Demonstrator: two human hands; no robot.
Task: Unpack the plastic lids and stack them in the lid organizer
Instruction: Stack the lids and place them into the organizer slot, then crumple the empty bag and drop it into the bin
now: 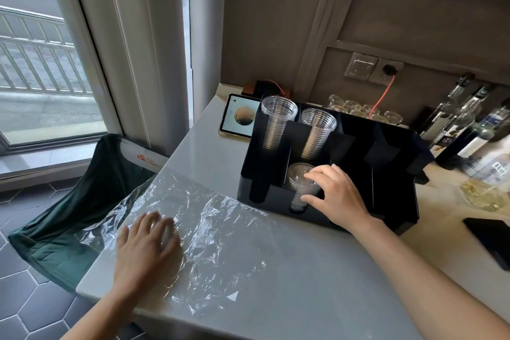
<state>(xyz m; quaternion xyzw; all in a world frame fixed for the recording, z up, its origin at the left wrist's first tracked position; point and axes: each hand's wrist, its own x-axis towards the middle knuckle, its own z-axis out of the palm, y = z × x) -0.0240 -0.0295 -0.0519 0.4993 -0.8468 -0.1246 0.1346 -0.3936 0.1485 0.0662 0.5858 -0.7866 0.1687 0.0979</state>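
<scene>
At centre right of the frame, the right hand (335,197) curls its fingers around the top of a stack of clear round plastic lids (300,185) standing in a front slot of the black compartmented lid organizer (380,174); at lower left, the left hand (147,250) lies flat, fingers spread, on an empty crinkled clear plastic wrapper (209,232) on the grey counter (276,298)

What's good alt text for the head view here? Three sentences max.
A person's right hand presses on a stack of clear plastic lids in a front slot of a black organizer on a grey counter. The left hand rests flat on an emptied clear plastic wrapper. Two stacks of clear cups stand in the rear slots.
</scene>
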